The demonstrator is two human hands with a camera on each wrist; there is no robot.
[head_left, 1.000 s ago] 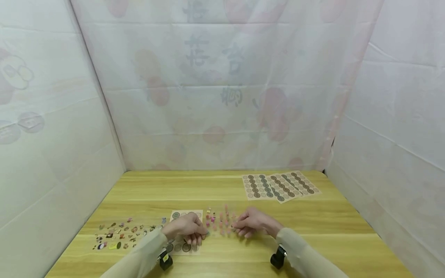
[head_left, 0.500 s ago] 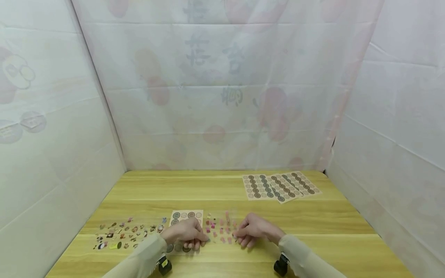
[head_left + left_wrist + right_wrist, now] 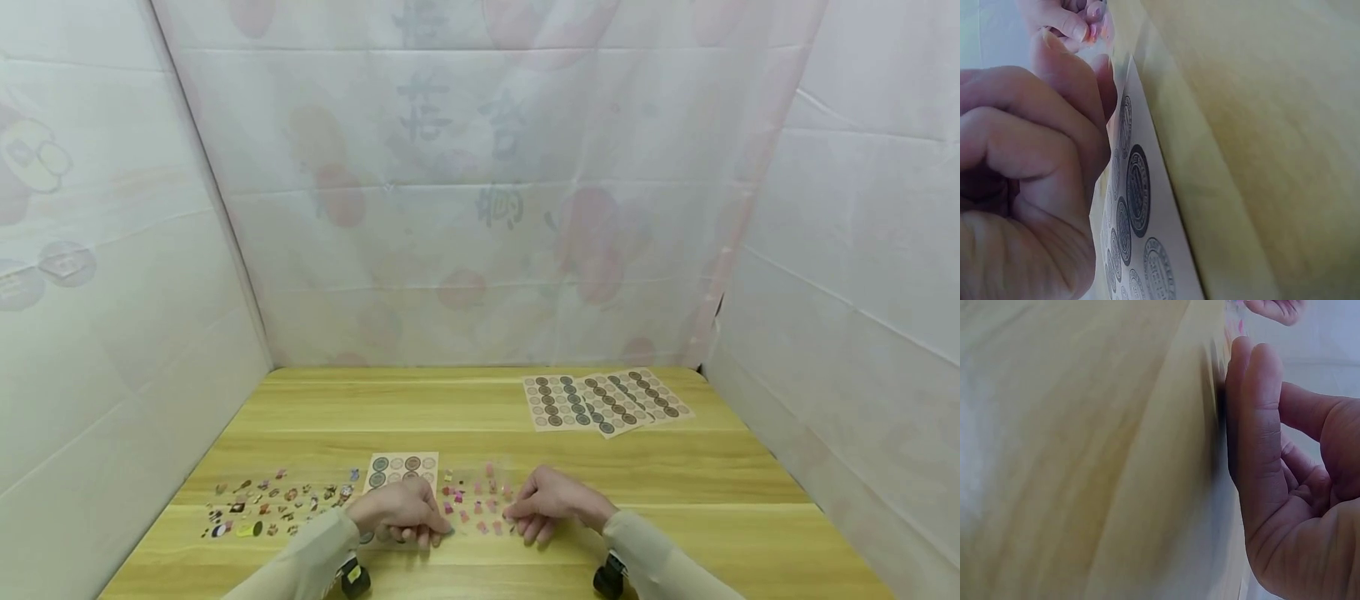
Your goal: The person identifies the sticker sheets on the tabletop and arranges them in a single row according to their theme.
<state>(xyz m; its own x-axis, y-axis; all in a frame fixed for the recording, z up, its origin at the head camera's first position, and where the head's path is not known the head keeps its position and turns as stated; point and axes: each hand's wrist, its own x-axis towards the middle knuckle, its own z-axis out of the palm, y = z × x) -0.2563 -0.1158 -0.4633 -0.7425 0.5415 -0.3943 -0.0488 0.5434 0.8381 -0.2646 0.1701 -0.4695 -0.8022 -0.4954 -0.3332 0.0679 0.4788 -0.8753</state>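
Broadly, a pale printed backdrop (image 3: 480,125) surrounds everything, with soft red and pink blotches, faint grey characters and fold lines. Inside it stands a table (image 3: 675,483) with a yellow wood grain. At its far right lie overlapping papers (image 3: 555,404) with rows of round seals, some dark and some faint. At the near left is a clear big film (image 3: 277,493), dotted with small coloured stickers, mostly brown and red, with a few yellow, purple and blue ones.

Two light beige sleeves (image 3: 307,554) reach in from the near edge. The left hand (image 3: 405,510) is bent over a card (image 3: 403,465) of round seals, covering much of it; its outer fingers are curled, and its thumb and forefinger pinch the near left corner of a clear small film (image 3: 470,506). The right hand (image 3: 553,500) pinches the right side of the same film between thumb and fingertips; the left wrist view shows pink and orange bits right at those fingertips. The small film thus spans the gap between the hands, just right of the card; whether it touches the table, I cannot tell.

Below each cuff sits a black wrist camera (image 3: 355,577). Smallest are the pink stickers (image 3: 491,505) on the small film, brighter magenta towards its left.
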